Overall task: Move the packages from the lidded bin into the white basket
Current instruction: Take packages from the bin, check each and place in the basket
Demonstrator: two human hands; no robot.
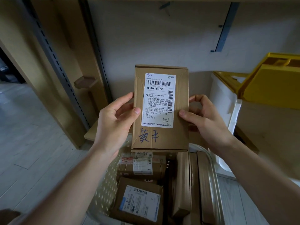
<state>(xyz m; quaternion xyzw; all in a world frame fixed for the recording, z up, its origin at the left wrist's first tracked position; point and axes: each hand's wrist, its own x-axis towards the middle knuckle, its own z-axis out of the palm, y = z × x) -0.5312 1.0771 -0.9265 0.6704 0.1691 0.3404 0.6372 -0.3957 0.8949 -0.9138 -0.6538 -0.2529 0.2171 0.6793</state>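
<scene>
both hands hold one brown box [159, 109] up in the air, over the white basket [103, 189]. the left hand [116, 118] grips its left edge, the right hand [204, 116] its right edge. more boxes [139, 202] lie inside the basket.

Pale wall [162, 38] behind, grey plank floor [32, 143] at left, slotted metal shelf post [65, 70] beside cardboard sheets [78, 46]

On the held box [160, 109] we read its white label [158, 101]: "461-W01-95-760" in bold under a barcode, and "1284" in a small frame near the label's lower right corner. Blue handwritten characters sit below it; other labels are too small.
</scene>
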